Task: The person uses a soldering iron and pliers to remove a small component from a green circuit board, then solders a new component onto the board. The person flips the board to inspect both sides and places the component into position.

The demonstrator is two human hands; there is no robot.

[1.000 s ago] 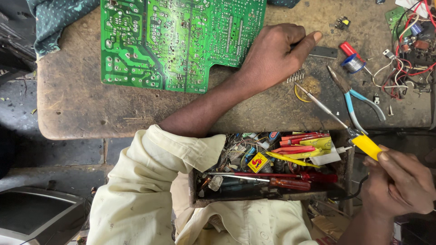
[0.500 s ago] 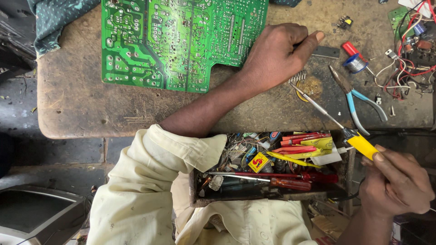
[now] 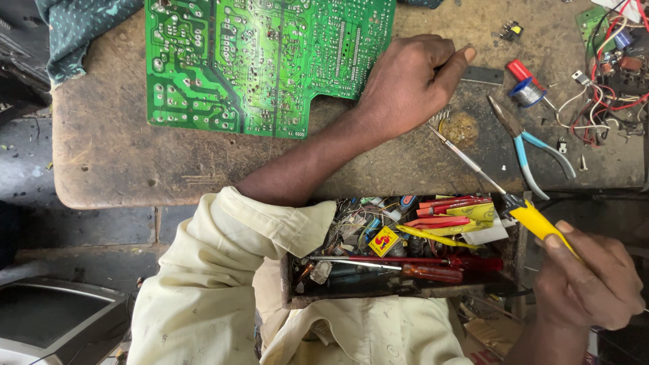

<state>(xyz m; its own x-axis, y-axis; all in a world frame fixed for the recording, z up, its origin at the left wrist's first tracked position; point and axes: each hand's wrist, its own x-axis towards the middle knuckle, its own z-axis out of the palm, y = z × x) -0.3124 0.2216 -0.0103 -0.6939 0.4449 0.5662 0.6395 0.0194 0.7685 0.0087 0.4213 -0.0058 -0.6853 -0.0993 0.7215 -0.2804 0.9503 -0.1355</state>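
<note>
We see our right hand [image 3: 585, 287] low at the right, fingers closed around the yellow handle of a soldering iron [image 3: 503, 192]. Its long shaft slants up and left, its tip by a brown rosin patch [image 3: 461, 128] on the table [image 3: 115, 162]. Our left hand [image 3: 405, 81] rests curled at the green circuit board [image 3: 263, 61] edge, nearer the tip; whether it grips anything we cannot tell.

Glossy green circuit board [image 3: 263, 61] lay on a rough, stained matt wooden bench [image 3: 122, 155]; soldering iron [image 3: 503, 196] had a bare metal shaft and smooth yellow plastic handle, pliers [image 3: 524, 145] were dull metal with blue plastic grips, sleeve [image 3: 223, 270] was matt cream cloth.
</note>
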